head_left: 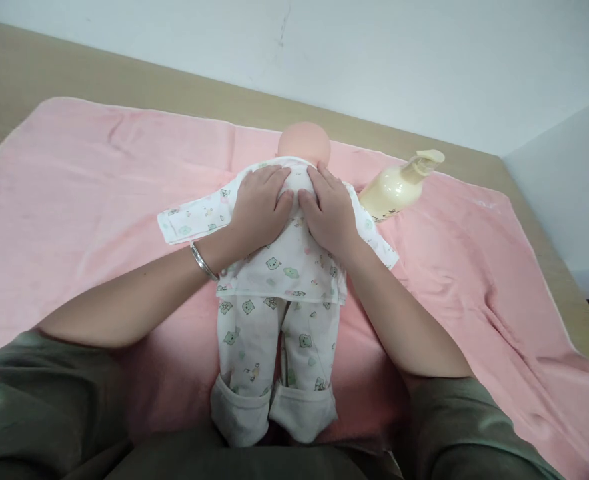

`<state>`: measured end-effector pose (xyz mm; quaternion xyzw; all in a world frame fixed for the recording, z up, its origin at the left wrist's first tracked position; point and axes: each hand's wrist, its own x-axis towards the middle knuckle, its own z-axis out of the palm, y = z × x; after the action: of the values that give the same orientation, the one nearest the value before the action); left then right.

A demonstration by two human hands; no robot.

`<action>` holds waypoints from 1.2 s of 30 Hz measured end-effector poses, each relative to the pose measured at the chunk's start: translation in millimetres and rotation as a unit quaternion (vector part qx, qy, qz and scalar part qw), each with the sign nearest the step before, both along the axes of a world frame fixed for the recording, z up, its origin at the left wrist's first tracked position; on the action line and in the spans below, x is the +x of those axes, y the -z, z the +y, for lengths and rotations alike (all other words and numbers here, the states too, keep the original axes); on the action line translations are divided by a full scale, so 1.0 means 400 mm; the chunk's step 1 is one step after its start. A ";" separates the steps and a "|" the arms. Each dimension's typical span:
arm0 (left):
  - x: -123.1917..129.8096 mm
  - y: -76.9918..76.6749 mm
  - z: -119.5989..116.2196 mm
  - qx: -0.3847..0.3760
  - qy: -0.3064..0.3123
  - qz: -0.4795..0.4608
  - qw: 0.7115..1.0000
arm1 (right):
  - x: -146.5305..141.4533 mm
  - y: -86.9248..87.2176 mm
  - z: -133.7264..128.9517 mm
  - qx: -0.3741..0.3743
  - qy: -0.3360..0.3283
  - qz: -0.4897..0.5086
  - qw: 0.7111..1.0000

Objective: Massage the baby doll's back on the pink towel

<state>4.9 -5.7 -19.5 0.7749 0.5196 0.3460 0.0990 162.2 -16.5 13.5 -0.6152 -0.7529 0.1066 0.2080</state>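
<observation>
A baby doll (304, 141) lies on the pink blanket, its bald head away from me and its face not showing. It wears a white printed top (284, 270) and matching trousers (249, 340) with turned-up cuffs. My left hand (261, 203) rests flat on the upper part of the top, fingers stretched toward the head. Beside it, my right hand (329, 210) lies flat on the other side of the upper body. The two thumbs point toward each other with a small gap between them. Neither hand grips anything.
A cream-coloured pump bottle (394, 190) stands on the blanket just right of the doll. The pink blanket (84, 200) covers most of the wooden table (174, 90). A white wall (374, 60) rises behind the table's far edge, and another wall stands at the right.
</observation>
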 end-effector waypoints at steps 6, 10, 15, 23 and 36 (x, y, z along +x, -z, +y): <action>-0.010 0.005 0.010 0.004 0.012 -0.010 1.000 | -0.054 -0.012 -0.074 0.000 -0.001 -0.057 0.998; -0.011 0.004 0.011 0.000 0.015 -0.014 1.000 | -0.060 -0.001 -0.093 0.017 -0.018 -0.041 0.999; -0.009 -0.001 0.013 -0.011 0.020 -0.019 1.000 | -0.028 0.004 -0.056 0.025 -0.057 -0.025 0.998; -0.009 -0.003 0.009 -0.007 0.013 -0.031 0.999 | 0.012 -0.012 0.009 -0.039 0.020 -0.040 0.998; -0.011 0.011 0.017 0.002 0.033 -0.046 0.998 | 0.004 0.006 -0.010 0.025 -0.101 -0.017 0.994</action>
<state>0.7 1.2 -24.0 0.7751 0.4879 0.3790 0.1321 163.9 -20.5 11.1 -0.5324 -0.8170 0.0983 0.1987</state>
